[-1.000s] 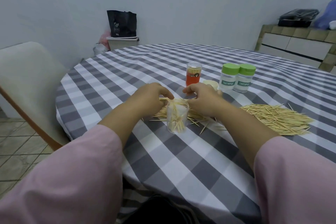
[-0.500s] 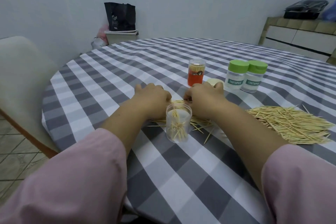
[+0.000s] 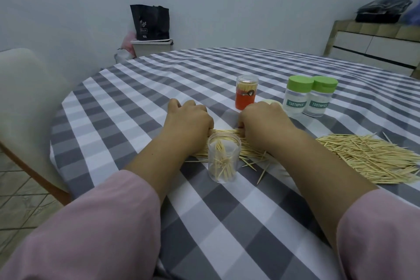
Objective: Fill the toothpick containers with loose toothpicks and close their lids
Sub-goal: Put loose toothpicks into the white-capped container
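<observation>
Both hands, left (image 3: 189,121) and right (image 3: 263,120), curl their grip round a toothpick bundle (image 3: 223,132) on our desk (image 3: 136,107), just behind the open clear container (image 3: 223,161); a larger loose pile (image 3: 372,157) lies right.

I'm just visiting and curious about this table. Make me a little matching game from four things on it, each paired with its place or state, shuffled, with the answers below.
Things
1. clear open jar
2. orange container
3. green-lidded bottles
4. big loose toothpick pile

Descriptions
A. spread flat on the cloth at the far right
B. two side by side, caps on, labelled TOOTHPICK
C. no lid, a few toothpicks inside, nearest the camera
D. clear top, packed with toothpicks, beyond the hands

Pairs: 1-C, 2-D, 3-B, 4-A
</observation>
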